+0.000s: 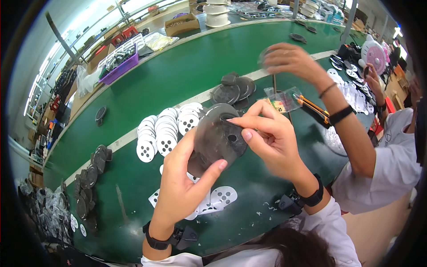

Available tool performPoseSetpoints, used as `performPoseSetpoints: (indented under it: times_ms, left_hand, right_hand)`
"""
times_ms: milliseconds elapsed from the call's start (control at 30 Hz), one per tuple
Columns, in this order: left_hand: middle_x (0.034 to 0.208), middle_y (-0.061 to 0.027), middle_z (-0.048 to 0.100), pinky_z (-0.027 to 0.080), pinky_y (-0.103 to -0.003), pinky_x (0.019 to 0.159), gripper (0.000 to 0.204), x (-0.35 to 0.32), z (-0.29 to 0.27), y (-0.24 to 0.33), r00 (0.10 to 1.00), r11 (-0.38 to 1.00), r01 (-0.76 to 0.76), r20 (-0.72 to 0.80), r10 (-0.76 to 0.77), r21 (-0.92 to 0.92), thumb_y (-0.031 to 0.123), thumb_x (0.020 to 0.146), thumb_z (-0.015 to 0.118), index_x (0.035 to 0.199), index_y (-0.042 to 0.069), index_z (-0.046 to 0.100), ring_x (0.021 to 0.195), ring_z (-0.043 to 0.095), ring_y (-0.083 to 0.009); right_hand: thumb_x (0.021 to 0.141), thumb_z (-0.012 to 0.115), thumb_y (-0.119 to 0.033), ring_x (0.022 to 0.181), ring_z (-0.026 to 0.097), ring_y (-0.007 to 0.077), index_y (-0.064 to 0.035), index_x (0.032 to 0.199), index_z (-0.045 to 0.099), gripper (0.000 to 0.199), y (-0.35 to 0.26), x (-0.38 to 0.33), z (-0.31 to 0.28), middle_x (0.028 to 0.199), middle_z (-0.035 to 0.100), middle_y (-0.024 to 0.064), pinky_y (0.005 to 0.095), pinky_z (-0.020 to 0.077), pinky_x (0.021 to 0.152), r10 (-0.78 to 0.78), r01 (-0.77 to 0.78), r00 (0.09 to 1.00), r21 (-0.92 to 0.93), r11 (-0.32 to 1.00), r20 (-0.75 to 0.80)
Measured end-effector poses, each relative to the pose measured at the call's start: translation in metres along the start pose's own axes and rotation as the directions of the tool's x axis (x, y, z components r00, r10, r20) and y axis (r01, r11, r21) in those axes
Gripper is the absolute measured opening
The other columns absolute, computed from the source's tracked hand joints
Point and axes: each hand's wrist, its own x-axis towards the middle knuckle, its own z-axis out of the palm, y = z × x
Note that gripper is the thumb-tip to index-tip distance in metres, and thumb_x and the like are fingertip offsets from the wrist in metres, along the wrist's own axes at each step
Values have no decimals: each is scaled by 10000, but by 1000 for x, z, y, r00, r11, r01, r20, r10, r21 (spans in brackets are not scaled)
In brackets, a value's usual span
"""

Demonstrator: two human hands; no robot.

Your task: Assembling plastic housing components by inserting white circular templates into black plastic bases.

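My left hand [180,184] grips a dark, round plastic part [211,138] by its edge, thumb across the front. A hole and a raised collar show on the side of it nearest my right hand. My right hand [273,140] pinches a thin dark piece [235,123] between thumb and forefinger, against the collar; its exact kind is hard to make out. Behind the part stand overlapping rows of white discs with black dots [166,133]. More white dotted discs [222,197] lie loose below my hands, partly hidden by the left one.
Similar dark round parts are piled beyond my hands [226,92] and in a row at the left [91,175]. An orange-and-black cutter [313,111] lies at the right. A co-worker's blurred hand [289,60] reaches over the table [147,80]. A purple basket [120,67] stands at the far left.
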Motion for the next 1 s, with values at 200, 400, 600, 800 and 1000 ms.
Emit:
performPoseSetpoints:
  times_ms: [200,400,600,800,1000]
  left_hand:
    - [962,-126,590,468,-278,742,468,-2,-1,9,1000,986,-26,15,24,164,16,735,665,1165,-52,493,843,590,-188]
    - [911,-127,573,460,-288,683,473,-3,0,5,999,971,-33,34,26,236,13,722,667,1158,-53,496,787,579,-203]
    - [883,-142,547,447,-295,599,486,-3,3,0,994,958,-103,-17,112,267,30,742,657,1185,-55,475,714,557,-233]
    - [862,-138,548,435,-278,568,479,-3,2,5,994,960,-104,4,107,260,27,744,650,1181,-63,476,681,551,-219]
    - [835,-129,540,433,-294,557,490,-5,5,6,995,957,-97,-4,103,274,34,742,656,1185,-61,471,662,543,-221]
  right_hand:
    - [741,618,18,637,472,87,-58,990,681,268,-23,-5,1,779,488,32,220,393,509,64,-62,998,-102,993,20]
    - [692,643,24,653,509,147,-65,991,679,314,-21,-6,5,759,494,55,248,432,549,-52,49,999,-213,976,-10]
    - [721,621,22,647,481,115,-48,986,672,279,-24,-8,2,775,499,48,239,404,530,41,-43,999,-177,983,-18]
    - [857,516,-21,651,428,54,15,1008,636,196,-15,-5,-2,841,511,41,193,331,538,196,-209,978,234,950,78]
    - [877,503,-40,647,418,50,17,1020,629,198,-7,-4,0,878,508,42,187,322,538,102,-116,992,218,969,75]
